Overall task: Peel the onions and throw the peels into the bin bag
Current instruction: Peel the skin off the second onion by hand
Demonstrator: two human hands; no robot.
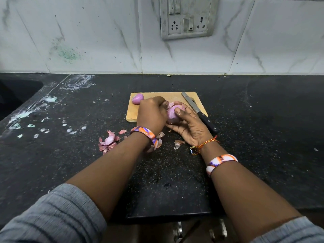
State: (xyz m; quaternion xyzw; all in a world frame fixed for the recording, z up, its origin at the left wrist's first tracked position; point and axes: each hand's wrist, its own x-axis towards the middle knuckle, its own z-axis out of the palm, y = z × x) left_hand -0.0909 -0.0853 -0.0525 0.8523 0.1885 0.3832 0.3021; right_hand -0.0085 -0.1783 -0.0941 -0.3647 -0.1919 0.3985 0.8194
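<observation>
My right hand [189, 125] cups a purple onion [173, 114] over the near edge of a wooden cutting board [133, 113], thumb lying on top of it. My left hand [151, 114] presses against the onion's left side, its fingers curled onto the skin at the top, where a loose flap of peel [170, 104] sticks up. A second, peeled onion [137, 98] lies at the board's far left corner. Pink peels [107, 142] are heaped on the black counter to the left of my left wrist, with more scraps [178, 143] between my wrists. No bin bag is in view.
A knife [198, 111] lies diagonally over the board's right side, black handle pointing toward me and off the board. A dark sink [14, 95] sits at the far left. White smears [22, 118] mark the counter's left. A socket panel [186, 18] hangs on the tiled wall.
</observation>
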